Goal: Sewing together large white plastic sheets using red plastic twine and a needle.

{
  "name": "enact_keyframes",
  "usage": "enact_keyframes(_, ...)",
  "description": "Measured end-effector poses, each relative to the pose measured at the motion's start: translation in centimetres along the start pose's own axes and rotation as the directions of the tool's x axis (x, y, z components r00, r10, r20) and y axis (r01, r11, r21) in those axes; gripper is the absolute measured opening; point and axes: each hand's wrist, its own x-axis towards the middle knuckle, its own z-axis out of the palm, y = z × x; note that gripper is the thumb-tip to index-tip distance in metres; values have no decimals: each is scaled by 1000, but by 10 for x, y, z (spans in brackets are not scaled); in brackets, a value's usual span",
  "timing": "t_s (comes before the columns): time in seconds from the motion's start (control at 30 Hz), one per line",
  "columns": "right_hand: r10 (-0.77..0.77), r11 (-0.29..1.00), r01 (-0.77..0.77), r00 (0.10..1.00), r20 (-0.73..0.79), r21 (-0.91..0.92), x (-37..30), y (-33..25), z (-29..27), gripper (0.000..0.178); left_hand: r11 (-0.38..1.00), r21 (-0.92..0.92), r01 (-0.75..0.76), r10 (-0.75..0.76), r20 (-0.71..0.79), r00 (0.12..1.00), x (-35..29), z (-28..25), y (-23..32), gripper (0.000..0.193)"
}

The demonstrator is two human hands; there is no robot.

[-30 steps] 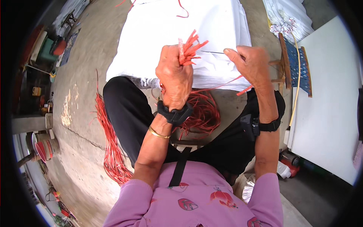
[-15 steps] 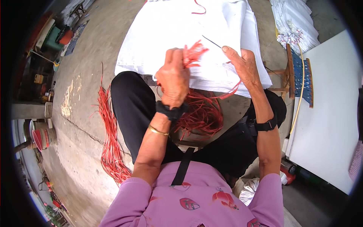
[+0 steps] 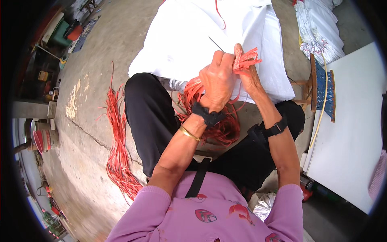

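My left hand is closed round a bundle of red plastic strips, whose cut ends stick out to the right of the fist. The rest of the bundle hangs below the hand, between my knees. Right beside it, my right hand is closed with the thumb raised, partly hidden by the bundle and the left fist. A thin dark needle runs out from behind the left fist toward the upper left; the right hand holds it, though the grip is covered. Beneath both hands lies a stack of white woven sacks.
More red strips lie on the concrete floor by my left leg. One loose red strip rests on the stack. At right stand a wooden stool with blue webbing and a large white panel; bundled white sacks lie beyond.
My left hand has moved right with the strips, up against my right hand. The right hand has shifted slightly left and now sits partly behind the bundle. The view has shifted slightly.
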Motion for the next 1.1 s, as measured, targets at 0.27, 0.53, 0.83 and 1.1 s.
enact_keyframes(0.27, 259, 949, -239, 963, 75, -208, 12, -11, -21, 47, 934, 326, 147, -178, 65, 982, 5, -57, -49, 26)
enact_keyframes(0.53, -95, 632, 222, 973, 210, -743, 13, -2, -19, 58, 983, 151, 102, -83, -131, 988, 8, -41, -54, 24)
enact_keyframes(0.83, -102, 910, 175, 973, 206, -376, 25, 29, 20, 20, 996, 26, 83, -83, -8, 997, 4, -13, -25, 16)
enact_keyframes(1.1, 155, 834, -5, 962, 226, -551, 41, -5, 1, 57, 884, 351, 310, -286, -120, 951, 12, -70, -67, 15)
